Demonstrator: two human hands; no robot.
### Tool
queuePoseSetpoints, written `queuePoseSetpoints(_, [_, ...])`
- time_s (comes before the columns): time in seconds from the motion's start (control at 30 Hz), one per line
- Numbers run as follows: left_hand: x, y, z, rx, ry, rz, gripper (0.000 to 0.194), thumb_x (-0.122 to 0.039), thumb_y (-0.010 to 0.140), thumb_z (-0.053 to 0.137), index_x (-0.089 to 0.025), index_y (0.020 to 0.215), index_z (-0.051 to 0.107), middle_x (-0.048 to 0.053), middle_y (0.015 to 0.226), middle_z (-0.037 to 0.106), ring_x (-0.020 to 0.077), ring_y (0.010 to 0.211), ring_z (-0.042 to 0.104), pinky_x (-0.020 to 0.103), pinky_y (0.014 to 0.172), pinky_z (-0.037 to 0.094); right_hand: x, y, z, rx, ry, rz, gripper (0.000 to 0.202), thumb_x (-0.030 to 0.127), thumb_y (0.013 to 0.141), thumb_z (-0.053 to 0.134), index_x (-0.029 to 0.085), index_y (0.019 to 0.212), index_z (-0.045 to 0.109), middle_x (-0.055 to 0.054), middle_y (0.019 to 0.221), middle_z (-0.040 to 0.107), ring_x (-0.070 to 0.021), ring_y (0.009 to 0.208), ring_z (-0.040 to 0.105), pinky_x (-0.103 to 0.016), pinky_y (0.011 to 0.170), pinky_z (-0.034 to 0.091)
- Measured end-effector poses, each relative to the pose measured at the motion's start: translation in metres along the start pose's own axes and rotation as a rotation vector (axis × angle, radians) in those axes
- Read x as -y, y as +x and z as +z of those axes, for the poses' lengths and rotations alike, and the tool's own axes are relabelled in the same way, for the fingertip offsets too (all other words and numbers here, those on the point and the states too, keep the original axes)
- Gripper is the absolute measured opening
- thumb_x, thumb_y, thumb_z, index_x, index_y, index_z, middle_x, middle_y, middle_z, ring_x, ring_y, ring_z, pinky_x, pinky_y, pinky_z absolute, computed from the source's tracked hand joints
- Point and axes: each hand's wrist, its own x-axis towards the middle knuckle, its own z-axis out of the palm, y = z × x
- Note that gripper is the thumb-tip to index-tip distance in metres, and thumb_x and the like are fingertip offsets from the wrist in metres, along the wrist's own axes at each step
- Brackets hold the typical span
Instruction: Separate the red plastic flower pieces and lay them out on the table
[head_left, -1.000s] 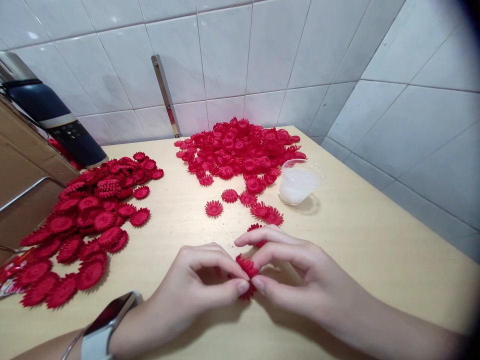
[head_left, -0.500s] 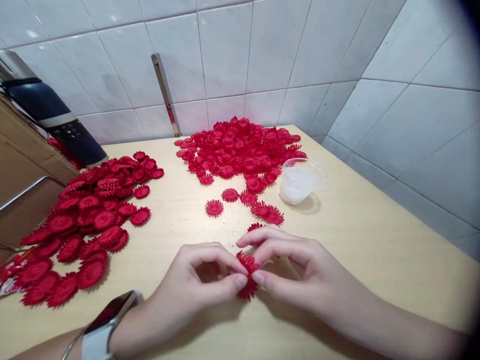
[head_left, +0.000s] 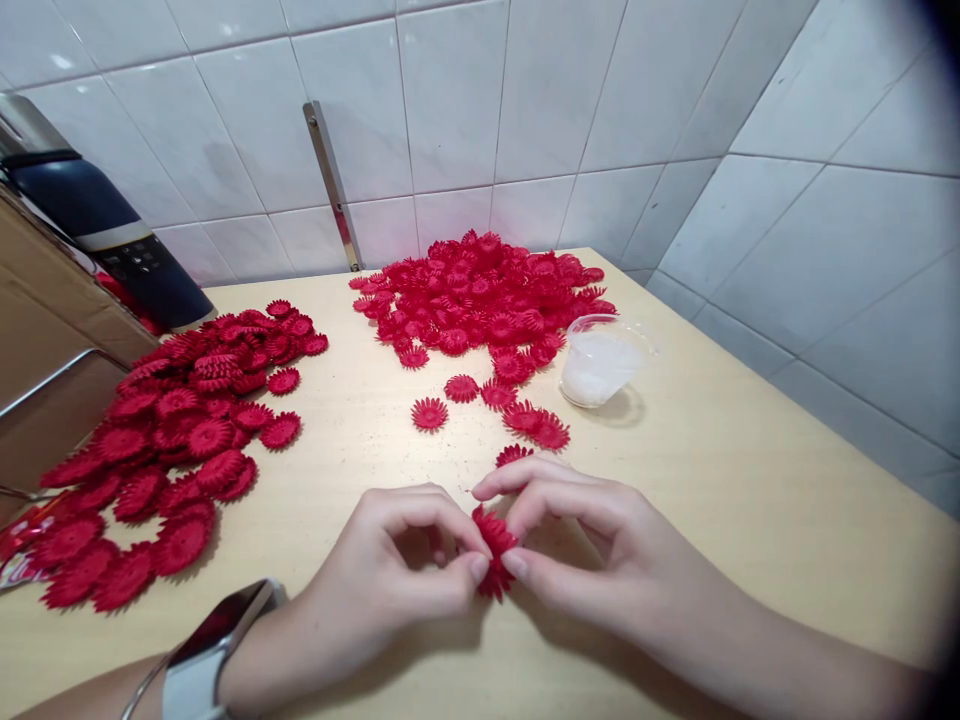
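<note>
Between my hands, just above the tabletop, is a red fringed flower piece (head_left: 495, 572) turned nearly edge-on. My left hand (head_left: 409, 550) pinches its left side between thumb and forefinger. From the other side my right hand (head_left: 600, 540) pinches it with thumb and forefinger, the remaining fingers loosely curled. Part of the piece is hidden by the fingertips. Right behind my right fingers lies another red flower (head_left: 513, 456), partly covered. A few more loose flowers (head_left: 430, 414) lie farther off on the table.
A large heap of red flowers (head_left: 480, 290) lies at the back, with a clear plastic cup (head_left: 600, 370) of white stuff beside it. Thicker red flowers (head_left: 180, 430) are piled at left, near a cardboard box (head_left: 60, 310) and a dark bottle (head_left: 97, 215). Tiled walls border the table (head_left: 712, 480).
Both hands keep their pinch on the red flower piece, with only tiny shifts of the fingers. The view has moved very slightly; the piles and the cup are unchanged.
</note>
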Motion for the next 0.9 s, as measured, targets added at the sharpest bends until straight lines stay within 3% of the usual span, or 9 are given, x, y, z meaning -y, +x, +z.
queuePoseSetpoints(0.53, [0.0001,-0.0010,0.0005,-0.020,0.069,0.008,0.006,-0.013,0.071,0.061,-0.014,0.066,0.064,0.001,0.067,0.060,0.0125,0.063,0.052,0.024,0.061,0.041,0.0003,-0.0015,0.0024,0.068,0.026,0.023,0.012,0.013,0.075,0.058,0.019,0.069,0.066,-0.006,0.096,0.062,-0.0194,0.095,0.056,-0.035,0.084,0.046])
queuePoseSetpoints(0.9, [-0.0031,0.0056,-0.0018,-0.281,0.075,-0.070,0.005,-0.012,0.065,0.058,-0.014,0.061,0.059,-0.001,0.059,0.055,0.0103,0.055,0.046,0.020,0.052,0.038,-0.0001,0.0013,-0.0063,-0.019,0.090,0.079,0.015,0.018,0.077,0.056,0.019,0.063,0.060,-0.004,0.094,0.061,-0.0201,0.098,0.055,-0.033,0.085,0.042])
